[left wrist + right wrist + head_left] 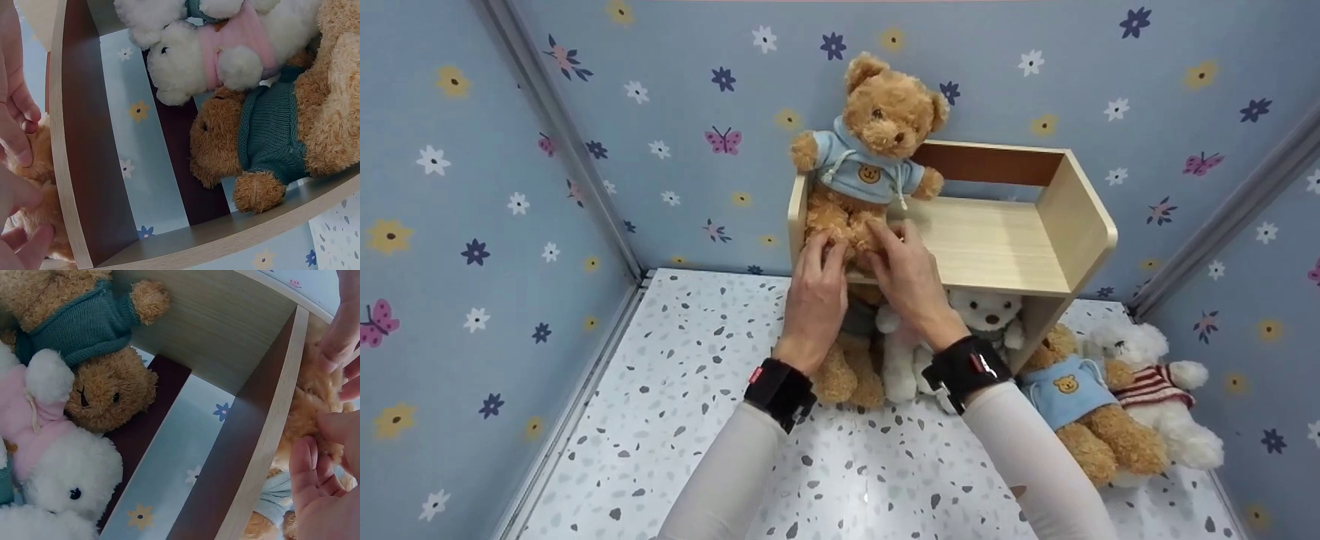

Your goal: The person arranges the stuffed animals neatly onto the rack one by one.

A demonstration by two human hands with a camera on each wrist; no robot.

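A brown teddy bear (870, 180) in a light blue hoodie sits upright at the left end of the wooden shelf's top board (986, 240), its back toward the wall. My left hand (815, 300) grips one of its legs near the foot. With thumb and fingers, my right hand (911, 277) pinches the other leg. Under the board, the left wrist view shows a brown bear (270, 129) in a green knitted sweater beside a white plush (174, 62) in pink. Another white plush (990, 311) sits in the lower compartment, partly covered by my right arm in the head view.
On the speckled floor (660, 390), right of the shelf, a brown bear (1069, 390) in a blue top leans beside a white plush (1155, 390) in red stripes. The shelf's raised right side panel (1076, 217) stands beyond the top board. Flowered walls (675, 112) enclose the space.
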